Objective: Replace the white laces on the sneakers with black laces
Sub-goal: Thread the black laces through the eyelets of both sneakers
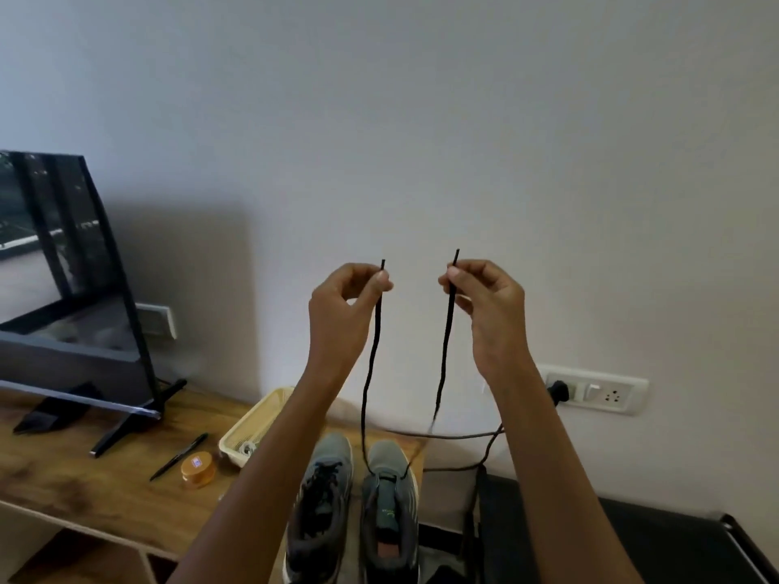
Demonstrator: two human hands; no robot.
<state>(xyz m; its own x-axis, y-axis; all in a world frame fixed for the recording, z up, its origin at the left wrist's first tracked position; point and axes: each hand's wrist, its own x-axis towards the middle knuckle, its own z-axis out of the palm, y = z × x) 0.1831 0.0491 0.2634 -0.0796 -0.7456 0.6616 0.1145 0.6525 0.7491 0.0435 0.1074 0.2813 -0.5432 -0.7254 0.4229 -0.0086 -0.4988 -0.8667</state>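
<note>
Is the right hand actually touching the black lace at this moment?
Touching. The head view shows the right hand pinching the black lace just below its tip, thumb against fingers, with the tip sticking up above them.

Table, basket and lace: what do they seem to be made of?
The table: wood or wood-look board, matt, with brown grain showing. The basket: likely plastic, cream, with a moulded lattice and smooth rim. The lace: black woven cord, it seems; it hangs limp, while its tips stand stiff.
</note>
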